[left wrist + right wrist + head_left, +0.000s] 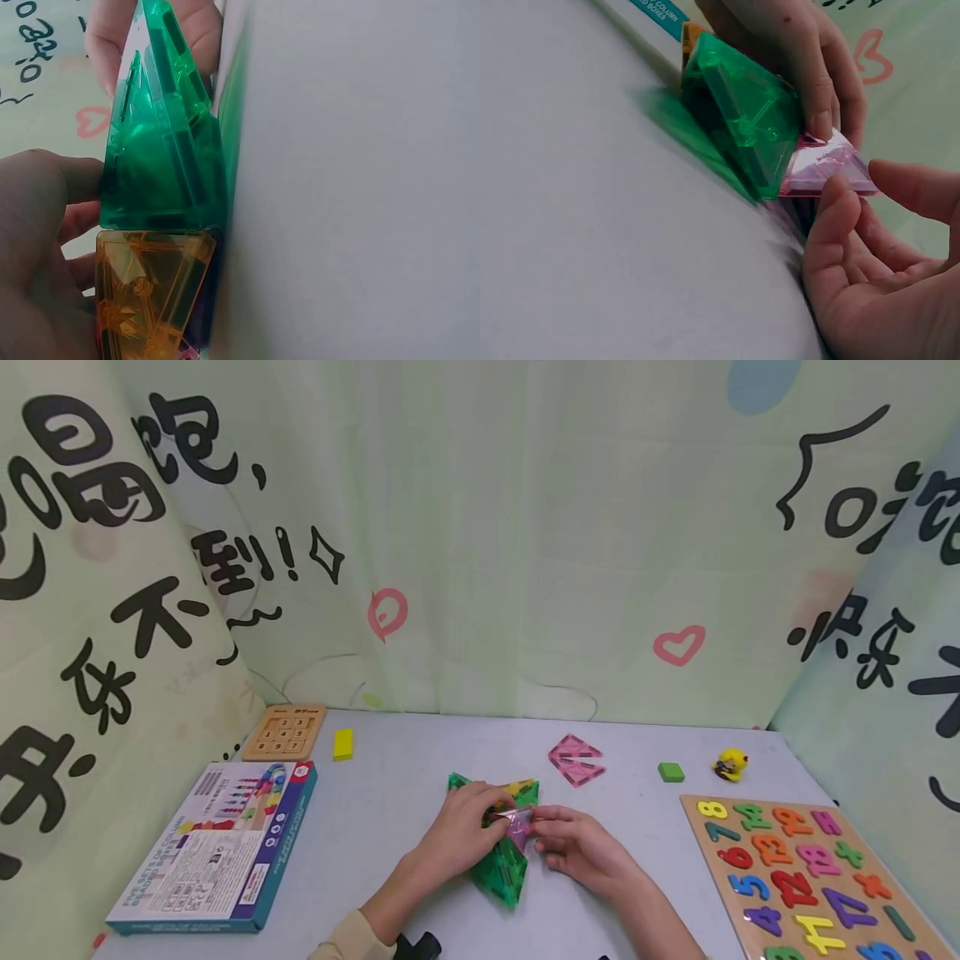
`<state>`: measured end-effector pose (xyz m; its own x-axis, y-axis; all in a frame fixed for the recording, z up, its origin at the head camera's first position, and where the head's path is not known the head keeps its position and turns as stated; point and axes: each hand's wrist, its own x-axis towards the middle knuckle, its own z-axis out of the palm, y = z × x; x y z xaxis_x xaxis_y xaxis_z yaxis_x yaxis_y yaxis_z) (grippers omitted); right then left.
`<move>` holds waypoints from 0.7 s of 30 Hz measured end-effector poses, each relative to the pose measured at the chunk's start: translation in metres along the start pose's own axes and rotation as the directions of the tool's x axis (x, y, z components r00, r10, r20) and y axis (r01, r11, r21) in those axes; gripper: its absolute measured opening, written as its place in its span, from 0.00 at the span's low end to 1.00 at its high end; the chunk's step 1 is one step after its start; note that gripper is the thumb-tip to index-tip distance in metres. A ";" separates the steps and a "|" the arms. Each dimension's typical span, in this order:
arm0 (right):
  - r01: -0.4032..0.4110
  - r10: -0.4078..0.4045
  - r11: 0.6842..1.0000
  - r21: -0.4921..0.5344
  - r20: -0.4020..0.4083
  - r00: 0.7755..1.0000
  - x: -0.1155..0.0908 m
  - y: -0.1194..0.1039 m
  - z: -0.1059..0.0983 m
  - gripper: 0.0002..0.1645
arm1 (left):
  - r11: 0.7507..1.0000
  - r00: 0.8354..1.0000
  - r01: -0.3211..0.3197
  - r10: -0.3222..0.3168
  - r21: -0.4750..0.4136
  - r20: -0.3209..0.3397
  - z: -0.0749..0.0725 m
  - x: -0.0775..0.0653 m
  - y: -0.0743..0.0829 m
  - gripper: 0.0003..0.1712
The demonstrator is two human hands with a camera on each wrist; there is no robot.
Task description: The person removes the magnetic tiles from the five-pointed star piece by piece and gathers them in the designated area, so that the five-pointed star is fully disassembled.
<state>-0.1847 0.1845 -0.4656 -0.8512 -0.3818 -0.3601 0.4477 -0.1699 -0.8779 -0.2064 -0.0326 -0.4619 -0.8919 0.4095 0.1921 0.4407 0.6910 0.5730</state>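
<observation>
A see-through magnetic-tile build with green tiles [504, 872], an orange tile [150, 289] and a pink tile [826, 166] sits on the table before me. My left hand [467, 827] holds the build from its left side; in the right wrist view, one of its fingertips rests on the pink tile. From the right, my right hand [588, 852] pinches the outer edge of that pink tile between thumb and finger. The build's underside is hidden.
Two pink triangle tiles [576, 760] lie behind the build. Farther right are a green block [671, 772], a yellow toy figure [730, 765] and a letter-and-number board [705, 822]. At left are a boxed set [217, 852], a wooden number board [285, 732] and a yellow block [342, 744].
</observation>
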 end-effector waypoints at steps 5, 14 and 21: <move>0.064 -0.089 0.987 -0.147 -0.175 0.981 0.006 0.003 0.010 0.14 | 1.000 1.000 -0.002 0.002 -0.001 0.014 -0.001 0.000 -0.001 0.11; 0.075 -0.149 0.970 -0.230 -0.326 0.934 0.003 -0.001 0.009 0.12 | 1.000 1.000 -0.018 0.018 -0.006 0.020 -0.001 -0.001 -0.002 0.11; 0.086 -0.160 0.978 -0.189 -0.422 0.892 -0.009 -0.015 -0.017 0.12 | 1.000 0.999 -0.012 0.013 -0.013 0.029 -0.003 0.000 -0.002 0.11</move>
<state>-0.1884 0.2063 -0.4548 -0.9468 0.0702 -0.3140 0.3128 -0.0277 -0.9494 -0.2074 -0.0360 -0.4607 -0.8829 0.4353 0.1761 0.4502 0.6780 0.5810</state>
